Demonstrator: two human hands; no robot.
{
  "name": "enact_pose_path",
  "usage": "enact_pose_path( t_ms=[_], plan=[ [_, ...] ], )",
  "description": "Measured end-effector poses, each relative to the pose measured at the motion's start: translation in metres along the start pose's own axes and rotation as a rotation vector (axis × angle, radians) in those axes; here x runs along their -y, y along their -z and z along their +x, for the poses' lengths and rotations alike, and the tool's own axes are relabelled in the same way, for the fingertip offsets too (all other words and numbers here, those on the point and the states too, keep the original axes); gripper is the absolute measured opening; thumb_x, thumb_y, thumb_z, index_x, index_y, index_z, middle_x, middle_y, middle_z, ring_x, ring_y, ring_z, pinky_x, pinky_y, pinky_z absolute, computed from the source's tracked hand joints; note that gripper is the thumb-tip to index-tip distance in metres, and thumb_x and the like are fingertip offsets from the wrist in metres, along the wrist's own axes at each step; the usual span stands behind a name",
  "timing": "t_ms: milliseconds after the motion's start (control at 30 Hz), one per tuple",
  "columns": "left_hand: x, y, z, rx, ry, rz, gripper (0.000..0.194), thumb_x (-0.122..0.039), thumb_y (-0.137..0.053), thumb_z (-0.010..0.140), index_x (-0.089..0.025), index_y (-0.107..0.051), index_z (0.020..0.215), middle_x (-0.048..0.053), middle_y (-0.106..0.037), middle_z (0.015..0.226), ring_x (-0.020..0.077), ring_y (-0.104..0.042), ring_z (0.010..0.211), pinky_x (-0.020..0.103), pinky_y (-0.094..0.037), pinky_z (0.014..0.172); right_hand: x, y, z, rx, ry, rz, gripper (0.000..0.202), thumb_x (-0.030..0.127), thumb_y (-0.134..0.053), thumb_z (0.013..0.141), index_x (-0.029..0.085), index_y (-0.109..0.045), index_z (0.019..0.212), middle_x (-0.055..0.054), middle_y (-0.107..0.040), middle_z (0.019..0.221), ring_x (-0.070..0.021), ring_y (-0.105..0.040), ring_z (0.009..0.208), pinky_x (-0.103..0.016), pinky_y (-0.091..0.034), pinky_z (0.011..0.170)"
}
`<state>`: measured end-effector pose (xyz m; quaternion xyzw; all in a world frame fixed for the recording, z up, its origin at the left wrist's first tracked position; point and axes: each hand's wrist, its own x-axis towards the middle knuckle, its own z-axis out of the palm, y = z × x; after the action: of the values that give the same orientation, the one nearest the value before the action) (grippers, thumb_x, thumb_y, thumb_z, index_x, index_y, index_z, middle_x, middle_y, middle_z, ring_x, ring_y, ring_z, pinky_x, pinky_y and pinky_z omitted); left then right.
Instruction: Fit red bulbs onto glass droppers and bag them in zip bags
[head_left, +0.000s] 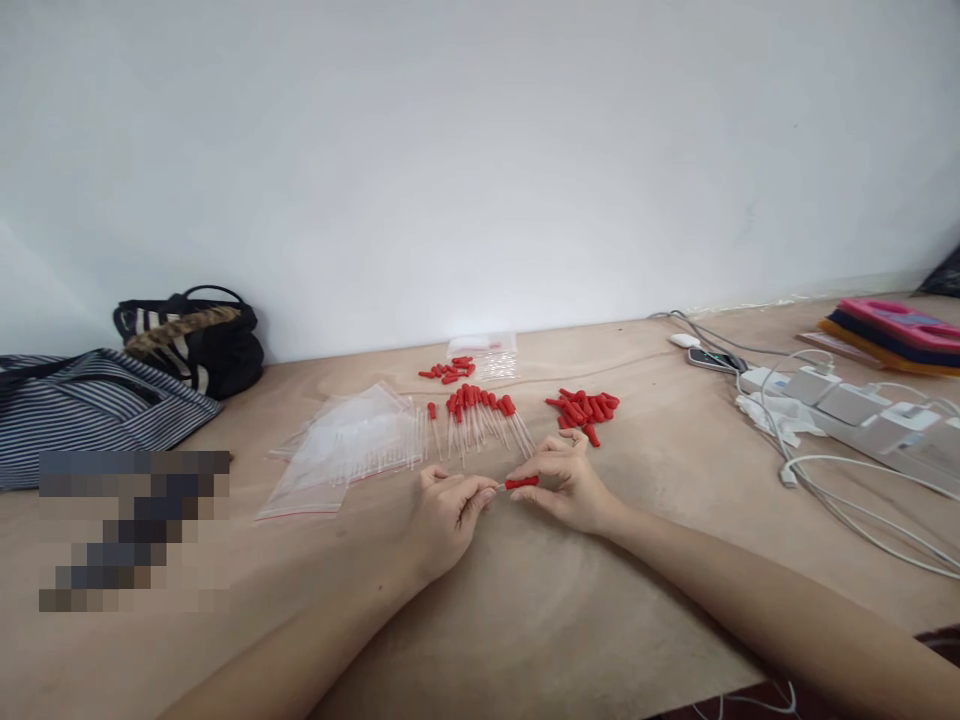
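Note:
At the middle of the table, my left hand pinches a thin clear tube whose end points right. My right hand has its thumb and fingers around a red rubber bulb, which meets the tube's end. Just beyond my hands lies a fanned row of clear droppers with red bulbs. Loose red bulbs are piled past my right hand. Clear tubes lie beside and over clear zip bags to the left. More red bulbs sit farther back.
A small clear bag lies near the wall. At left are a striped bag and a black bag. A power strip with chargers and white cables, a crumpled tissue and stacked colored trays occupy the right.

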<state>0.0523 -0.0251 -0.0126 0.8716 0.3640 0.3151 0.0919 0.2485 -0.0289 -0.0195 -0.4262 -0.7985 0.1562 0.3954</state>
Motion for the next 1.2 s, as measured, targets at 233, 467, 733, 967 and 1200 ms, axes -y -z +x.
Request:
enact_pose_path(
  t_ms=[233,467,733,967,1200],
  plan=[
    [0.0028,-0.0025,-0.0034,0.019,0.011,0.005,0.022,-0.023,-0.038,0.088,-0.022,-0.06,0.083,-0.007,-0.063,0.06,0.0095,-0.058,0.055,0.03,-0.024,0.067,-0.0032,0.0001,-0.001,0.0,0.032,-0.066,0.008,0.035,-0.061,0.074,0.029,-0.067,0.076,0.002,-0.066,0.068,-0.0153,-0.054,0.073,-0.047,-0.011,0.093],
    [0.0033,-0.0049,-0.0056,0.028,0.031,-0.001,0.023,-0.024,-0.039,0.088,-0.021,-0.061,0.083,-0.007,-0.063,0.059,0.0091,-0.057,0.055,0.03,-0.024,0.067,-0.0033,-0.0004,-0.0021,0.02,0.006,-0.029,0.007,0.032,-0.064,0.072,0.026,-0.066,0.068,0.004,-0.066,0.068,-0.014,-0.055,0.076,-0.046,-0.009,0.094],
    [0.0028,-0.0039,-0.0051,0.037,0.047,-0.018,0.023,-0.025,-0.039,0.088,-0.021,-0.06,0.083,-0.006,-0.064,0.061,0.0097,-0.058,0.056,0.03,-0.024,0.068,-0.0015,-0.0012,-0.0012,0.011,-0.019,-0.031,0.011,0.028,-0.064,0.071,0.025,-0.063,0.061,0.006,-0.066,0.063,-0.0132,-0.057,0.075,-0.044,-0.01,0.093],
    [0.0032,-0.0038,-0.0065,0.055,0.051,-0.024,0.023,-0.025,-0.038,0.088,-0.021,-0.061,0.083,-0.006,-0.064,0.061,0.0099,-0.058,0.057,0.031,-0.024,0.068,0.0015,-0.0006,-0.0007,0.013,-0.031,0.022,0.012,0.026,-0.066,0.07,0.023,-0.061,0.059,0.006,-0.064,0.061,-0.0124,-0.057,0.073,-0.044,-0.009,0.093],
    [0.0034,-0.0045,-0.0044,0.068,0.131,-0.036,0.025,-0.027,-0.037,0.088,-0.022,-0.061,0.085,-0.004,-0.066,0.062,0.0114,-0.059,0.059,0.031,-0.029,0.07,-0.0012,0.0029,0.0011,0.044,-0.125,0.088,0.012,0.034,-0.067,0.068,0.027,-0.065,0.079,0.002,-0.066,0.075,-0.0183,-0.057,0.084,-0.051,-0.012,0.095]
  ],
)
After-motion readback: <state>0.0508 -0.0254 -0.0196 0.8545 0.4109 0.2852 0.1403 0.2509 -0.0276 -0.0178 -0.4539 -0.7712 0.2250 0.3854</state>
